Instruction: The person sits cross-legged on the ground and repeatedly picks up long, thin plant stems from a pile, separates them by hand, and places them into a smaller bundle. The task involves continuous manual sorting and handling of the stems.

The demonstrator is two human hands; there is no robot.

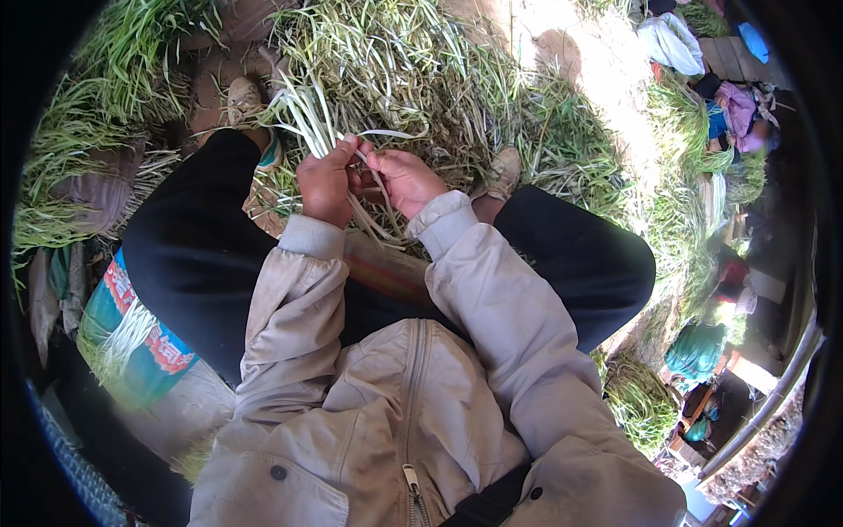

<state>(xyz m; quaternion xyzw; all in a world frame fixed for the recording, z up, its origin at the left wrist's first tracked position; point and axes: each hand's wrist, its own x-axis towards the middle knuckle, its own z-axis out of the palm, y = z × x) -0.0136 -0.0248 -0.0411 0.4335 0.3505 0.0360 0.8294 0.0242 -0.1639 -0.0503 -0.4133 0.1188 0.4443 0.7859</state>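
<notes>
Both hands meet above my lap, between my spread knees. My left hand [326, 183] is closed around a small bunch of pale, long-leaved vegetable stalks [313, 128]. Their white leaf ends fan out past the thumb, and thinner ends hang below the palm. Close beside it, my right hand [409, 179] pinches one slender stalk [380, 188] between thumb and fingers. The curled fingers partly hide where this stalk meets the others. Under the hands, a rounded, striped thing [388, 267] lies across my lap; what it is I cannot tell.
A heap of loose leaves and trimmings [388, 72] covers the ground ahead, around my shoes. Green leafy bundles [132, 66] lie at left. A printed sack [164, 365] with white stalks [128, 336] is beside my left thigh. People [741, 112] sit among more greens [691, 244] at right.
</notes>
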